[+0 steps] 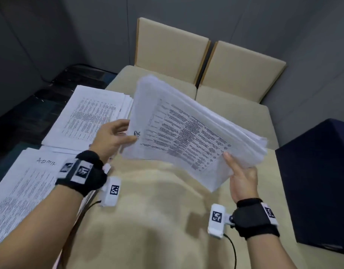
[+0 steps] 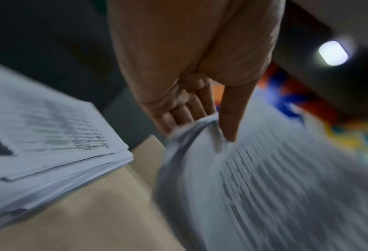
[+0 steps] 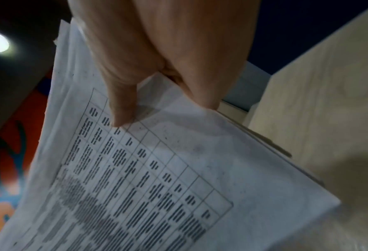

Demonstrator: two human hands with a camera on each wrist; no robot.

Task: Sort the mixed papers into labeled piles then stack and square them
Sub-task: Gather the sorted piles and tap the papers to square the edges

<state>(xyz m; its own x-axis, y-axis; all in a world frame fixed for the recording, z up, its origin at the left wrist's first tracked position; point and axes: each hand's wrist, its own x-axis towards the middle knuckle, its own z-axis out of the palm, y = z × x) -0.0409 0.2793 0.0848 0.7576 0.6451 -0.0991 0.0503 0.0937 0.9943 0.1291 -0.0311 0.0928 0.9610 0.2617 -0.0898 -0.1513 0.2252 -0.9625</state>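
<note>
A beige table [image 1: 147,220] fills the view, with two beige chairs [image 1: 186,61] pushed in at its far side. A thick stack of printed papers [image 1: 186,136] is held tilted above the table between both hands. Two more paper piles lie at the table's left: the far pile [image 1: 85,117] and a near pile [image 1: 25,181] with a handwritten label that seems to read "ADMIN". The left hand [image 1: 111,138] pinches the stack's left edge; the right hand [image 1: 243,177] grips its right corner, thumb on top.

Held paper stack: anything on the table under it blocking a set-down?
Nothing visible. The held paper stack, gripped by left hand and right hand, hangs over bare beige table; both other piles lie off left.
</note>
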